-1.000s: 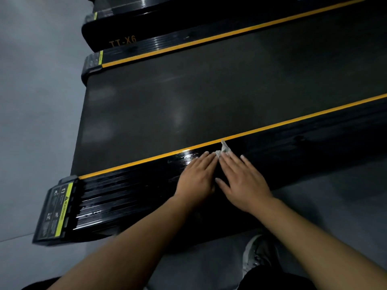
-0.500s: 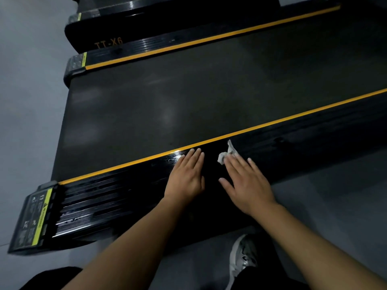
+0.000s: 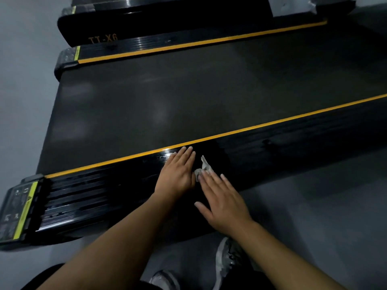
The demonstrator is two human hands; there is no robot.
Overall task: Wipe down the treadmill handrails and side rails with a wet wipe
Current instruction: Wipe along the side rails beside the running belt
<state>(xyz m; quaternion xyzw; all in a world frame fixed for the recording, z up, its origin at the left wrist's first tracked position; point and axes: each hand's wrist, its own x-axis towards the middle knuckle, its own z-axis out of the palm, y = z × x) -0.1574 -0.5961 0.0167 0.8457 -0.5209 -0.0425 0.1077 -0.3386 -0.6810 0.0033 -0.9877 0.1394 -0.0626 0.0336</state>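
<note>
"Treadmill [image 3: 129, 114] takes up most of the view. What lies around it?"

"Smooth grey floor [image 3: 314, 216] on the near side and off to the left. Beyond the far edge sits a second black deck [image 3: 167, 21] with orange lettering, TT-X6 [image 3: 102, 39], on its side."

"And the surfaces?"

"The running belt [image 3: 209, 91] is matte, dark and flat, with faint pale sheen patches. The near side rail [image 3: 293, 147] is glossy black plastic with ribs running lengthwise, edged along the belt by a thin yellow stripe [image 3: 272, 122]. The far side rail [image 3: 146, 46] looks the same. The near rail ends at the left in an end cap [image 3: 12, 208] carrying a yellow-green label strip [image 3: 26, 208] and small printing too blurred to read."

"Anything in the way?"

"Both forearms cross the lower frame, and two grey sneakers [image 3: 227, 260] stand on the floor just beside the rail, partly hidden under the arms."

"The hands?"

"The left hand [image 3: 178, 174] lies flat on the near rail, fingers straight and together, tips close to the stripe. The right hand [image 3: 224, 199] is flat too, fingers straight and slightly apart, thumb splayed out."

"Where is the wet wipe?"

"The wet wipe [image 3: 203, 167] is a small crumpled white wad on the near rail, pressed under the right fingertips [image 3: 209, 176], just beside the left hand's edge, one corner sticking up."
</note>
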